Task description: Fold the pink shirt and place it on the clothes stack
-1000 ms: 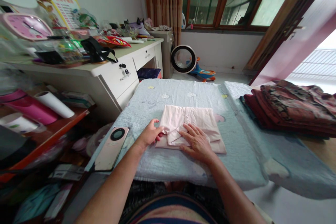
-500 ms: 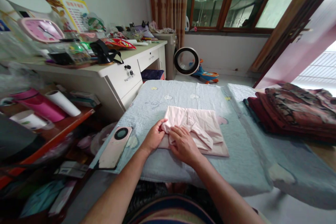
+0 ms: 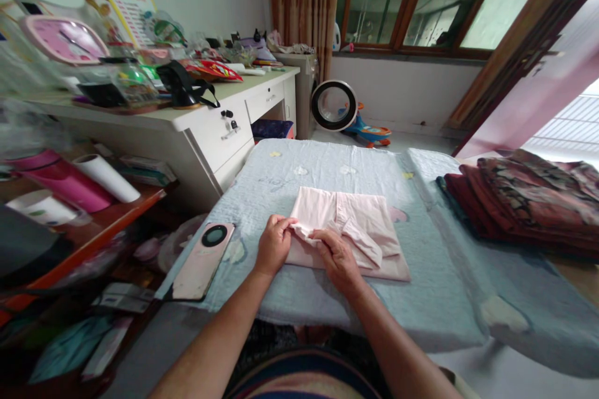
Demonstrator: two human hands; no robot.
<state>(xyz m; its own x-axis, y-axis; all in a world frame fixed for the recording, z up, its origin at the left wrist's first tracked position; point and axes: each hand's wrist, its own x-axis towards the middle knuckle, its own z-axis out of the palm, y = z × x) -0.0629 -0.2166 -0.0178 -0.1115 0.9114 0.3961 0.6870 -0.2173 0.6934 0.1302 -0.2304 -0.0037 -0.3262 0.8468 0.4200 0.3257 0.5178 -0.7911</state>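
Observation:
A pale pink garment (image 3: 362,212), folded into a rough rectangle, lies on the light blue cloth-covered table (image 3: 421,299). A sleeve-like strip crosses its middle at a slant. My left hand (image 3: 275,244) pinches the garment's left edge between thumb and fingers. Beside it, my right hand (image 3: 336,257) has its fingers closed on a fold of the same garment near the lower middle. Between the two hands the fabric is slightly lifted and bunched.
A pink phone (image 3: 202,262) lies at the table's left edge. Folded dark red, patterned clothes (image 3: 538,199) are stacked at the right. A cluttered white desk (image 3: 219,137) and an orange shelf (image 3: 145,199) stand to the left.
My right hand has gone from lying flat on the garment to gripping a fold of it. The fingers of my left hand have curled in, and the fabric between the hands is raised.

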